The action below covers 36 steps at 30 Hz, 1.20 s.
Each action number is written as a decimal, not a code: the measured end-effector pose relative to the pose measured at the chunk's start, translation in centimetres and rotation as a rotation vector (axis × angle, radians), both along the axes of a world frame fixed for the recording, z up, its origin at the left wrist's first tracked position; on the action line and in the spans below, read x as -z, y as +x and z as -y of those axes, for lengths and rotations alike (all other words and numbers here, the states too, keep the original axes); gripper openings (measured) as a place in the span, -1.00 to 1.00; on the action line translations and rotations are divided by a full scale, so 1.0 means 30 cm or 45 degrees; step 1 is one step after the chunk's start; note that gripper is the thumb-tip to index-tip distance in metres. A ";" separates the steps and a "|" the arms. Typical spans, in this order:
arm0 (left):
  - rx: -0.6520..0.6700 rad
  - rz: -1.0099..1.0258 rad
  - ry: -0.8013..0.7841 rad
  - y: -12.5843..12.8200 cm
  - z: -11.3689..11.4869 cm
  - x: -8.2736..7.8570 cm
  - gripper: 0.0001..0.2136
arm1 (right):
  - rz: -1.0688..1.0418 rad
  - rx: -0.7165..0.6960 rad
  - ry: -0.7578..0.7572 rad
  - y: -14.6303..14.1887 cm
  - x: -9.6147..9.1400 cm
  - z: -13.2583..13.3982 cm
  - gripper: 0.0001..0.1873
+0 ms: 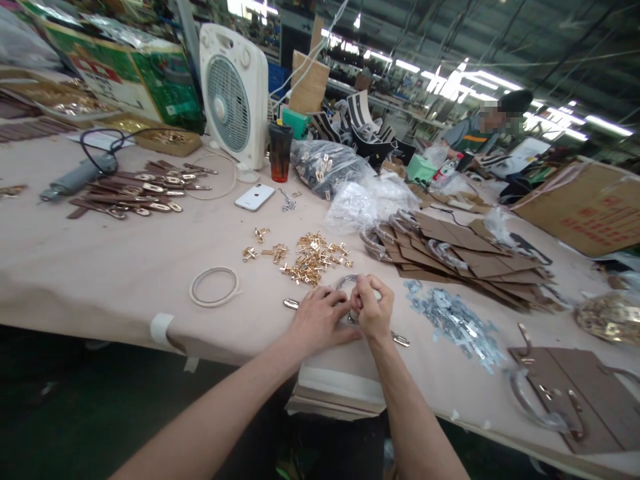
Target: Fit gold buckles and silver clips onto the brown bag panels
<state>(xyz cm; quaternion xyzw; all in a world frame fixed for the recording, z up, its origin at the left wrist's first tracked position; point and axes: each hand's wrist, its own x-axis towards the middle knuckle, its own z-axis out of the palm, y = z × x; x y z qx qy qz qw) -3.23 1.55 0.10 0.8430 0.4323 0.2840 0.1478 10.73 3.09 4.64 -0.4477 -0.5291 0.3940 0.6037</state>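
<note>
My left hand (323, 317) lies over a work piece at the table's front edge, fingers stretched and slightly spread. Touching it or just beside it, my right hand (373, 307) is closed in a fist; what it grips is hidden by the fingers. A silvery metal clasp end (291, 304) sticks out left of my left hand, and a similar metal piece (401, 340) shows right of my right wrist. Behind the hands curves a dark, shiny loop (345, 281). Beyond it lies a heap of gold-coloured metal fittings (315, 260); thin silver metal plates (457, 320) are spread to the right.
A tape roll (215, 287) lies left. Behind are a phone (255, 197), a tumbler (281, 152), a box fan (234, 97) and brown straps (133, 190). Brown panels with wrapped handles (465, 257) are stacked right; another panel (585, 393) lies nearer. A person (480, 133) is in the background.
</note>
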 end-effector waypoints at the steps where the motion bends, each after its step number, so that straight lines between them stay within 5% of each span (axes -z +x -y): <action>1: -0.005 -0.003 -0.002 0.001 0.000 0.002 -0.58 | -0.003 -0.007 0.027 -0.001 -0.008 0.005 -0.47; 9: -0.056 -0.078 -0.010 0.012 -0.001 -0.001 -0.63 | 0.035 0.013 0.042 0.003 0.022 0.014 -0.49; 16: -0.061 -0.107 -0.044 0.013 -0.003 -0.008 -0.49 | -0.228 0.029 0.240 0.038 -0.080 0.032 -0.56; 23: -0.067 -0.132 -0.033 0.017 -0.003 0.000 -0.51 | -0.288 0.035 0.160 0.037 0.025 0.031 -0.55; 30: -0.047 -0.101 -0.065 0.008 -0.004 -0.004 -0.47 | -0.412 0.069 0.440 0.062 -0.086 0.056 -0.60; 36: 0.098 0.109 -0.137 -0.032 -0.023 -0.013 -0.53 | 0.076 0.148 0.107 0.181 -0.107 0.088 -0.66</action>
